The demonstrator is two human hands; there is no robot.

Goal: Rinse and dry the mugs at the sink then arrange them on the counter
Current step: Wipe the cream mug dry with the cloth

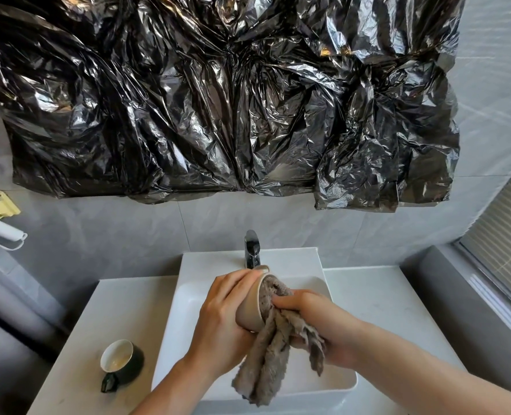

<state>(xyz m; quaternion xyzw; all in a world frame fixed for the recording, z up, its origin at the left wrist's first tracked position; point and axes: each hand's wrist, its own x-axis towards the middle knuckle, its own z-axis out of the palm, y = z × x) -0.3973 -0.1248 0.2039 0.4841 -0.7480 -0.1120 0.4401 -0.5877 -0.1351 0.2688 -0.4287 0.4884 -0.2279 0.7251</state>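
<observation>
Far out to the left of my grip, on the white counter (122, 298), stands the dark green mug (122, 361), upright with its handle toward me and a pale film in its bottom; it is well apart from both my hands and, I judge, not yet rinsed. Nearer in, my left hand (221, 322) is wrapped round the outside of the beige mug (249, 307), fingers curled over its wall up by the rim and the palm under its base, so the mug lies tipped on its side with its mouth turned right, held above the basin of the white sink (188, 298) and just in front of the black faucet (252, 250). Straight across from that mouth, my right hand (317, 319) clutches the grey towel (270, 348), fingers bunched into the cloth and pushing a wad of it inside the mug, while the loose ends hang down below both hands over the basin. So I take this to be the drying step for the first mug. Next I would need to turn the mug against the cloth, wipe its outside, then set it down on the counter, keeping my left grasp firm, since a damp glazed wall could slip.
</observation>
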